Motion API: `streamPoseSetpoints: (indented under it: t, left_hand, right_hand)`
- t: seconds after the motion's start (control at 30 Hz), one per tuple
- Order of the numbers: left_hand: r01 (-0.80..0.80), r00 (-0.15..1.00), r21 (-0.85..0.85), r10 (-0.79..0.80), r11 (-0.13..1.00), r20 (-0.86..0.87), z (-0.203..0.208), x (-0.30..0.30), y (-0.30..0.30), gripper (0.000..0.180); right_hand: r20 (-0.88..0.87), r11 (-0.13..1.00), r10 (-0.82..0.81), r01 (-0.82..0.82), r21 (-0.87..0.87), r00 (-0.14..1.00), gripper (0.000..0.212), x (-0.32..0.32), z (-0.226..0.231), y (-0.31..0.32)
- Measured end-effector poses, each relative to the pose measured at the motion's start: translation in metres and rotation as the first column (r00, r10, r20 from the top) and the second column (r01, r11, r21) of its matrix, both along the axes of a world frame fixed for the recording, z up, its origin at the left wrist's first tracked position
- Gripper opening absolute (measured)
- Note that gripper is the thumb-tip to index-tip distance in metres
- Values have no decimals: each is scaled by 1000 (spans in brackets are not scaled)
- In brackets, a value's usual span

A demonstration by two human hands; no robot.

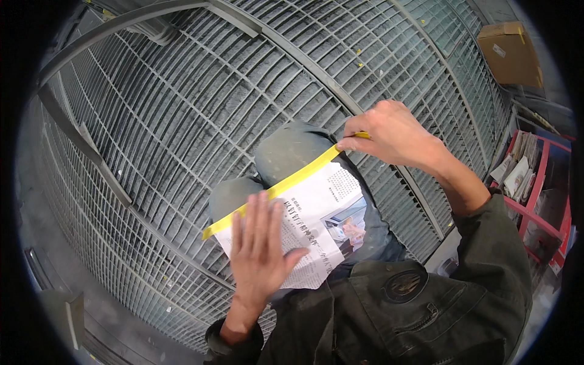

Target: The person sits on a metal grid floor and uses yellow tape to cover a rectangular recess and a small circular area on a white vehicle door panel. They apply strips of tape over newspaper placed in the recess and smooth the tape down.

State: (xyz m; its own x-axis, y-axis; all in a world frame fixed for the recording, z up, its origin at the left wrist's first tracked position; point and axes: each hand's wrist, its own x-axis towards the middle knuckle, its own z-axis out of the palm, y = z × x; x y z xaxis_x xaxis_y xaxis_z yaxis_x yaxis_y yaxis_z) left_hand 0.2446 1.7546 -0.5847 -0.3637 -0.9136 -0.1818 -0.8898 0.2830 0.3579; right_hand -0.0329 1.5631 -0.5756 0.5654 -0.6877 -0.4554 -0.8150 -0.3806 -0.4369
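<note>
A torn piece of newspaper [310, 207] with a small colour picture lies across my lap. Along its far edge runs a strip of yellow tape [298, 176], slanting from lower left to upper right. My left hand [258, 249] rests flat on the paper near the strip's left end, its fingers stretched out over the tape. At the upper right, my right hand [392, 137] pinches the other end of the tape, with a short yellow bit showing between the fingers. Beneath the paper are my knees [292, 152] in dusty trousers.
Metal grating [201, 109] spreads in front of me, with a raised flat-bar frame [121, 24] curving round the left. A cardboard box [510, 55] stands at the far right. Nearer on that side is a red rack [538, 216] holding folded papers [520, 173].
</note>
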Motion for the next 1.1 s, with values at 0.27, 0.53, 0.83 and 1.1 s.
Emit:
streamPoseSetpoints:
  t: [0.27, 0.53, 0.83, 1.1]
  left_hand:
    - [86, 995, 17, -85, 996, -49, 13, -4, -14, 89]
    - [-249, 942, -77, 223, 965, -251, 19, 53, -46, 45]
    - [157, 826, 541, 191, 826, -530, 5, 44, -121, 23]
    - [97, 740, 711, 427, 696, -519, 76, 63, -110, 22]
  right_hand:
    - [26, 999, -33, 34, -26, 999, 30, -6, -1, 5]
    - [77, 999, -18, 21, -44, 997, 28, -8, 11, 3]
    - [76, 999, -27, 31, -41, 997, 27, -11, 20, 5]
    - [291, 990, 81, -43, -134, 953, 18, -6, 66, -1]
